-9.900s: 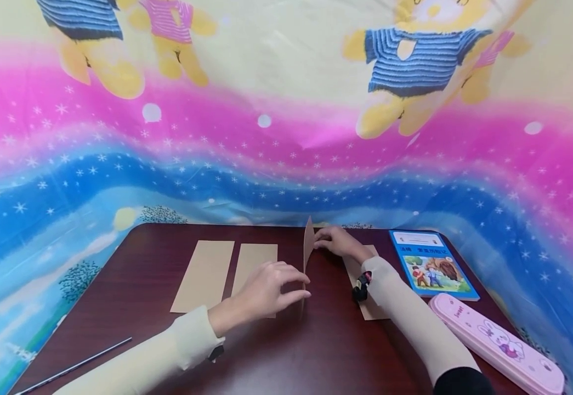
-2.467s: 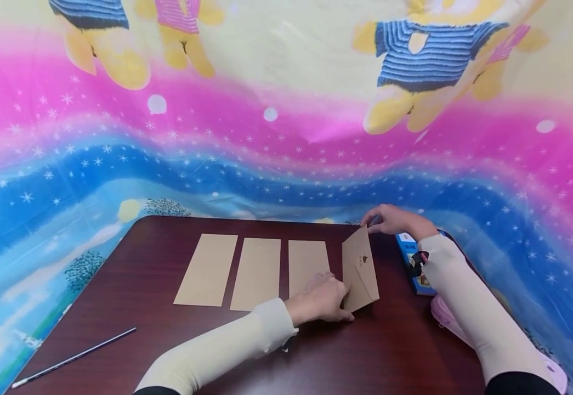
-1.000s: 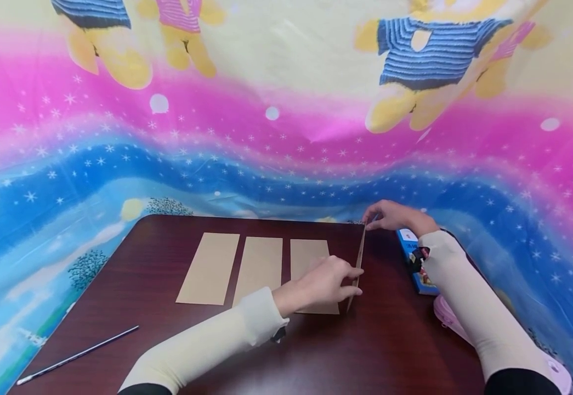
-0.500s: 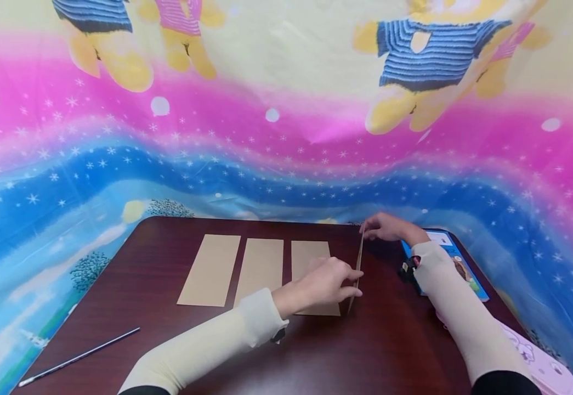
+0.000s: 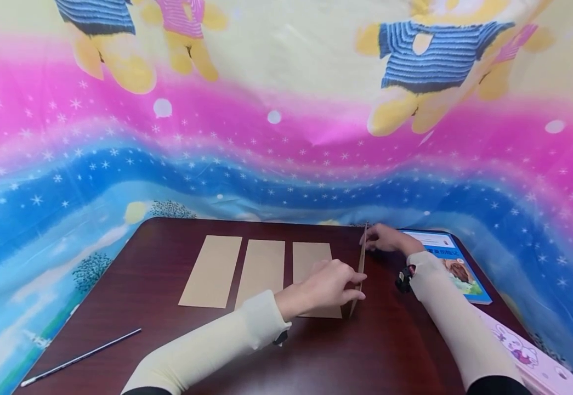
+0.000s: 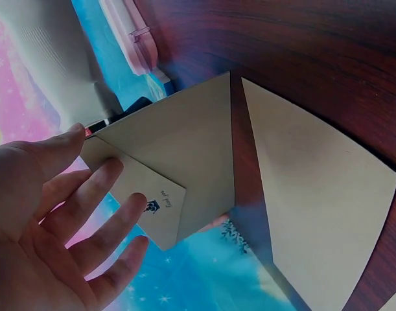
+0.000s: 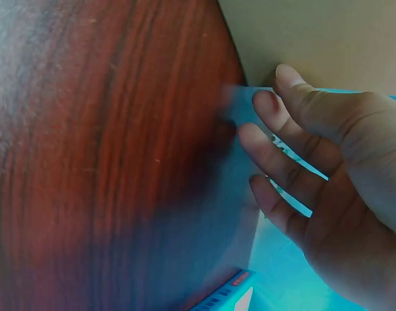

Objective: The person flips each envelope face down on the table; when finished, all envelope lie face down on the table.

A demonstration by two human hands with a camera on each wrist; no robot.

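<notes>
A kraft-paper envelope [image 6: 198, 142] stands on edge over the table's right half, seen nearly edge-on in the head view. Its pointed flap with small dark print shows in the left wrist view. My left hand [image 5: 328, 285] pinches its near side between thumb and fingers. At the far end, my right hand [image 5: 387, 238] holds the edge; in the right wrist view the thumb lies on the paper and the other fingers are spread behind. Three more envelopes lie flat in a row: a left one [image 5: 210, 271], a middle one [image 5: 261, 269] and a right one [image 5: 311, 252], partly under my left hand.
On the dark wood table [image 5: 168, 340], a blue picture-cover book [image 5: 456, 263] lies at the right. A pink pencil case [image 5: 523, 351] is partly hidden by my right sleeve. A thin pencil-like stick [image 5: 81, 357] lies front left. A printed cloth [image 5: 286, 164] hangs behind.
Since the oldest frame, a third envelope has been laid flat and the rightmost one lifted off the table. Over the last second my right hand has slid lower along the envelope's far edge.
</notes>
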